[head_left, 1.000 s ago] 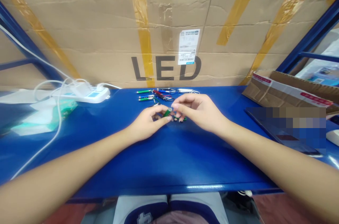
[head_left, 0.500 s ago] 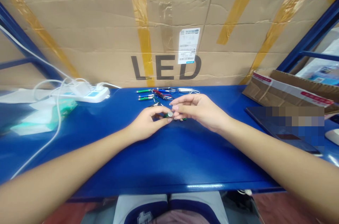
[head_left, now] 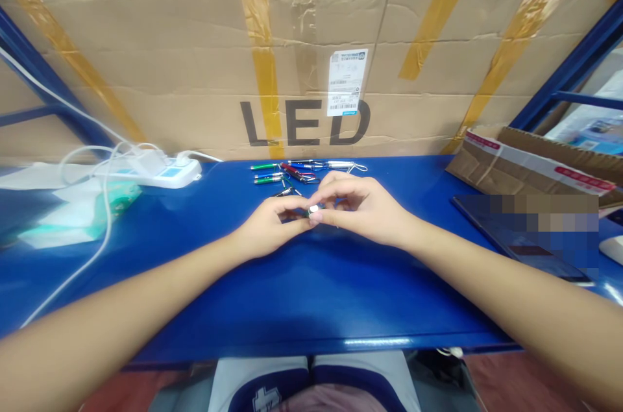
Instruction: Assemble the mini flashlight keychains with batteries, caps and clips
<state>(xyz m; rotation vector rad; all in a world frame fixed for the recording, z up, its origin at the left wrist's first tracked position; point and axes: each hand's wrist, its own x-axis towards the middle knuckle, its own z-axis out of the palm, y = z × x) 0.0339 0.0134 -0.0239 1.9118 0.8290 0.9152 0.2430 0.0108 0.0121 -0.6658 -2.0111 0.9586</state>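
Over the middle of the blue table, my left hand [head_left: 273, 227] pinches a small green metal tube with a round silvery end [head_left: 314, 209] between thumb and fingers. The fingers of my right hand [head_left: 363, 207] close on that silvery end from the other side, thumb below and index finger above. Most of the tube is hidden by the fingers. Just beyond my hands lie several slim metal tubes of the penlight kind, in green, blue, silver and black, some with cord loops. A red one [head_left: 293, 172] is among them.
A white power strip [head_left: 182, 173] with cables and a green-and-white packet [head_left: 73, 220] are at the left. To the right are an open cardboard box [head_left: 516, 169] and a dark flat device [head_left: 511, 237]. A large carton [head_left: 195, 74] marked LED stands behind the blue table [head_left: 292, 308].
My right thumb and index finger have moved left and down onto the tube's silvery end. My left hand stays nearly still, holding the tube.
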